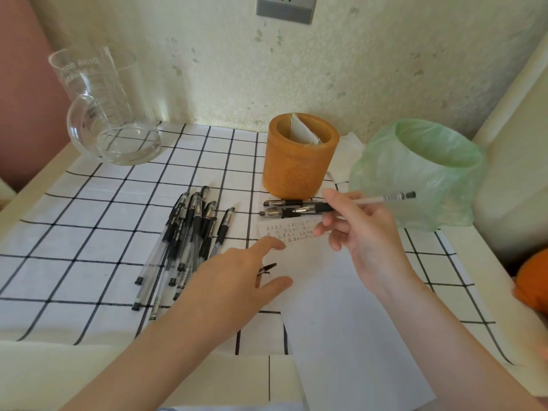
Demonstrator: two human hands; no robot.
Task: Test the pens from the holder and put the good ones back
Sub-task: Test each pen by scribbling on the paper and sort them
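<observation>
right hand: your right hand [361,232] pinched a pen [382,199] between thumb and curled fingers [338,197], tip aimed toward 9 o'clock and lifted off the sheet, its rear end out toward 3 o'clock.
left hand: your left hand [234,280] lay flat with its fingers [271,243] spread on the paper [341,307], likely to pin it while you wrote.
dark piece: a small dark piece [267,268] showed at the web of your left thumb; whether you held it, you could not tell from this view.
paper: rows of test marks [292,232] filled its 12 o'clock edge, with blank room below them.
holder: the holder [299,170] stood at 12 o'clock of the paper, with no pens showing, only a folded slip [302,132].
two pens: two pens [281,203] lay just in front of the holder, apart from the rest, perhaps sorted already.
pile: the pile of pens [189,232] lay at 9 o'clock on the checked cloth [89,232].
bin: the bag-lined bin [415,185] sat at 2 o'clock, handy for duds.
</observation>
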